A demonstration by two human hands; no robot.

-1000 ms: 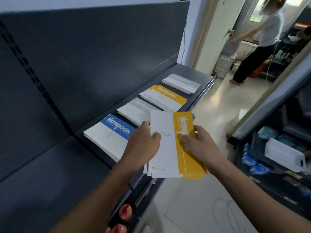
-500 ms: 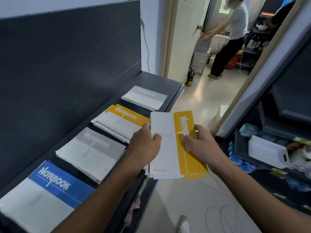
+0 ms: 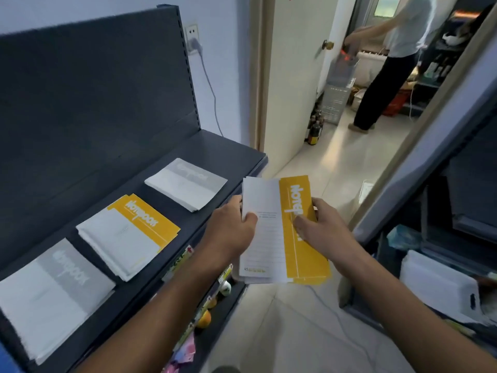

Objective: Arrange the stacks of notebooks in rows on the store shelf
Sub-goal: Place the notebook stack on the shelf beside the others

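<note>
- Dark shelf [image 3: 172, 154] ran along L side; its bare spot [image 3: 231, 152] was at far end.
- Yellow notebook stack [image 3: 285, 232] hung off shelf edge, long axis 12–6. L hand [image 3: 231, 232] and R hand [image 3: 322, 230] clasped its side edges.
- Bare spot lay ~11 o'clock from grip, L hand nearer.

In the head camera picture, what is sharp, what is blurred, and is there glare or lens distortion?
Head view: the held notebook stack, left hand and right hand look fairly sharp; the person in the doorway is blurred; pale glare lies on the floor near the door; the wide lens stretches things at the corners.
</note>
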